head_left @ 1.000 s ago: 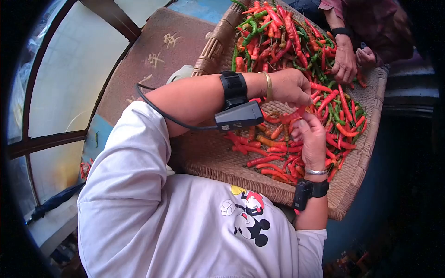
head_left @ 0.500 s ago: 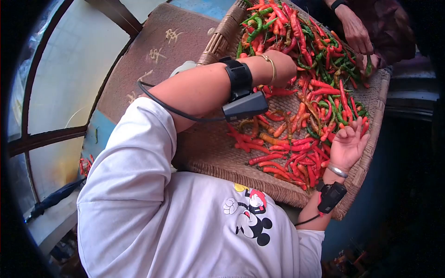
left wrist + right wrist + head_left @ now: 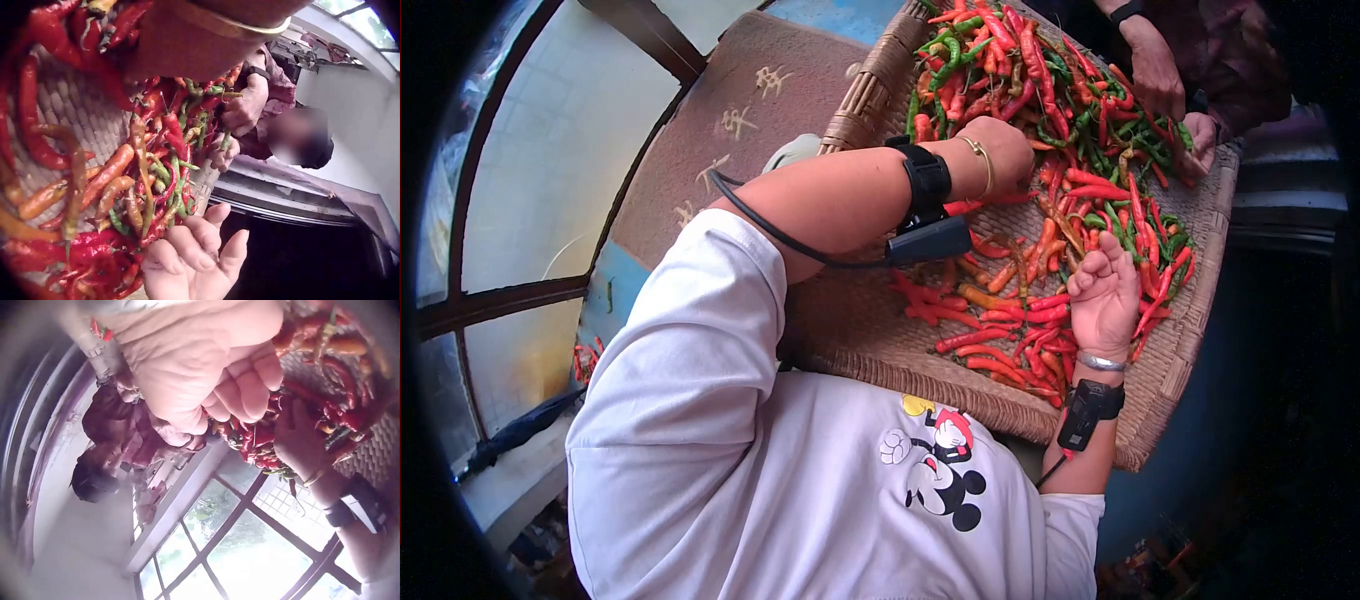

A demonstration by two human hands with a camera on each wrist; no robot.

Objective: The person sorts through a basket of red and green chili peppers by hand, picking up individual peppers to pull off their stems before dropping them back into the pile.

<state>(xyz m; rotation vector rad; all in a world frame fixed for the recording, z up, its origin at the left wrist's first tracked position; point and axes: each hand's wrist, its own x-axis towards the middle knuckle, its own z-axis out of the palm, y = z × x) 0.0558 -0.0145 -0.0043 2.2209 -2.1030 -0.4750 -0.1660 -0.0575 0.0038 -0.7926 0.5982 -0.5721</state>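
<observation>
Left hand point(image 3: 1000, 150) is sunk among the chillies point(image 3: 1050, 110) on the woven tray point(image 3: 850, 320), and its grip cannot be told. Right hand point(image 3: 1105, 290) lies beside it, palm-up, loosely curled and empty.

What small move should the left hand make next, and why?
The left hand is down among the chilies, while the right hand lies palm up and empty over the tray. So it should probably lift one chili and bring it to the right hand.

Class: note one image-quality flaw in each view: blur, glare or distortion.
Head view: fisheye bends the window frame, corners vignette dark. Left wrist view: the left hand sits too close, blurred. Right wrist view: the right hand is soft, bright window panes wash out.
</observation>
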